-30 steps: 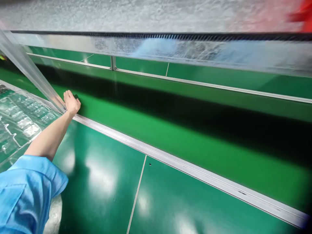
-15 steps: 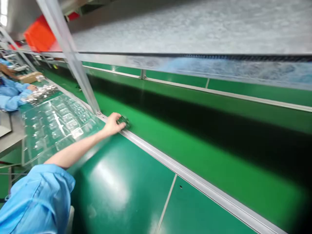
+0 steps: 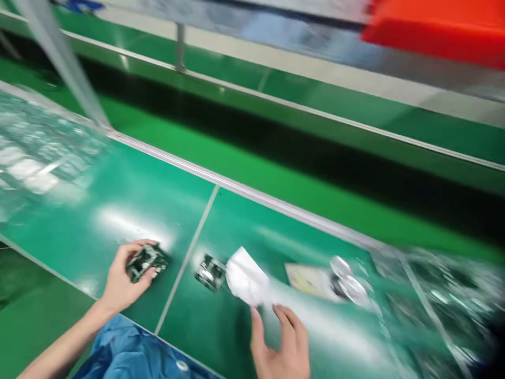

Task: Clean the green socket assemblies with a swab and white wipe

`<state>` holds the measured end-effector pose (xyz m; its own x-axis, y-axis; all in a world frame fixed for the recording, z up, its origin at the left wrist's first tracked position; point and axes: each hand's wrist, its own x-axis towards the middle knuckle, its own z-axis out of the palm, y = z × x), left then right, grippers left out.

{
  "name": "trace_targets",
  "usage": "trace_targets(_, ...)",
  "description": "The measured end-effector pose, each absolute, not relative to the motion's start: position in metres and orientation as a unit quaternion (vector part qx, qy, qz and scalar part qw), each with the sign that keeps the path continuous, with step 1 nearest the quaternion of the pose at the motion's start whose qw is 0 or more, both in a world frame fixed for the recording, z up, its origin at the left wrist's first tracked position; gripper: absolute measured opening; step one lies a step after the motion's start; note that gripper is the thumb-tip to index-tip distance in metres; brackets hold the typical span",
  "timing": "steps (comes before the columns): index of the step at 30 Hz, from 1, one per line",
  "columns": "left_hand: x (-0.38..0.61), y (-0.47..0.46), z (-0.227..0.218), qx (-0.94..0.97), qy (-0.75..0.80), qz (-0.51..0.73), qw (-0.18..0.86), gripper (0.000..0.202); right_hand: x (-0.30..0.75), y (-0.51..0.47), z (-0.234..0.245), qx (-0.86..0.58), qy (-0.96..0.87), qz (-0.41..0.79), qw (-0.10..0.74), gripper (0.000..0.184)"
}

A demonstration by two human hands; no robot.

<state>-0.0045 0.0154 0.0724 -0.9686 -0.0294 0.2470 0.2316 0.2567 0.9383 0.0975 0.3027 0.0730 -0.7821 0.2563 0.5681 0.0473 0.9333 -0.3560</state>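
My left hand (image 3: pixel 128 273) grips a small green circuit board (image 3: pixel 148 260) by its edges, low over the table. To its right, a second circuit board (image 3: pixel 210 272) lies on the green tabletop. Beside that board is a white, crumpled piece of paper or cloth (image 3: pixel 246 276). My right hand (image 3: pixel 281 337) is just below the white piece with thumb and fingers apart. Its fingertips come close to the white piece's lower edge; whether they touch is blurred.
Clear plastic trays (image 3: pixel 39 163) lie at the left, and more trays (image 3: pixel 445 310) with boards at the right. A flat card (image 3: pixel 311 281) and shiny round metal items (image 3: pixel 349 281) lie right of centre. A metal rail (image 3: pixel 256 195) borders the green conveyor (image 3: pixel 189 152). A red bin (image 3: pixel 437 31) sits above.
My left hand has brought the circuit board from the conveyor's edge back over the table. My right hand has come into view. The camera has turned right and down.
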Motion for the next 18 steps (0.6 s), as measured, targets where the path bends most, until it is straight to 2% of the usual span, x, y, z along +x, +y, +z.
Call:
trace_targets(2,0.008,0.008,0.065,-0.068,-0.789,-0.602,0.103,0.040,0.104,0.290,0.080,-0.099,-0.923,0.190,0.319,0.034)
trace_targets(6,0.019,0.004,0.058,-0.077,-0.837,-0.524,0.135,0.061,0.089,0.256,0.086,-0.085,-0.921,0.333,0.183,0.074)
trace_targets(8,0.019,0.006,0.056,-0.083,-0.854,-0.495,0.140,0.063,0.075,0.242,0.082,-0.068,-0.911,0.386,0.124,0.090)
trace_targets(9,0.018,0.008,0.055,-0.084,-0.858,-0.488,0.139,0.062,0.067,0.236,0.079,-0.063,-0.906,0.406,0.104,0.093)
trace_targets(12,0.012,0.014,0.053,-0.081,-0.861,-0.485,0.130,0.061,0.052,0.227,0.072,-0.049,-0.892,0.440,0.094,0.082)
trace_targets(15,0.007,0.020,0.053,-0.080,-0.861,-0.485,0.130,0.065,0.052,0.226,0.077,-0.042,-0.875,0.464,0.134,0.067)
trace_targets(18,0.002,0.022,0.053,-0.083,-0.867,-0.475,0.128,0.065,0.064,0.228,0.093,-0.068,-0.849,0.504,0.142,0.069)
